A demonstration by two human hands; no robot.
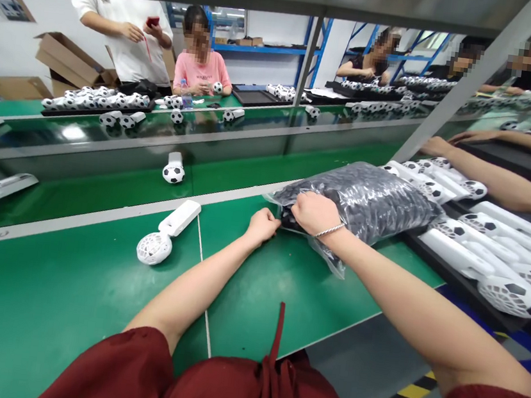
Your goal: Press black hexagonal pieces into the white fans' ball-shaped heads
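Note:
A clear plastic bag (pixel 386 201) packed with dark parts lies on the green worktop, its mouth towards my hands. My right hand (pixel 319 214), a braided bracelet at its wrist, is closed in a fist on the bag's open end. Dark pieces show just below its fingers. My left hand (pixel 263 226) is closed at the left edge of the same opening, its fingertips against the plastic; the exact grip is partly hidden. Left of my hands, a white handheld fan (pixel 155 247) with a round grille head and a flat handle lies on the worktop.
At right, a black tray (pixel 454 277) holds several white fans with football-patterned heads; a co-worker's arms (pixel 500 176) reach in behind it. Another fan (pixel 173 169) lies on the green conveyor (pixel 231 162). A slanted metal post (pixel 473 82) stands ahead. Several people work across the line.

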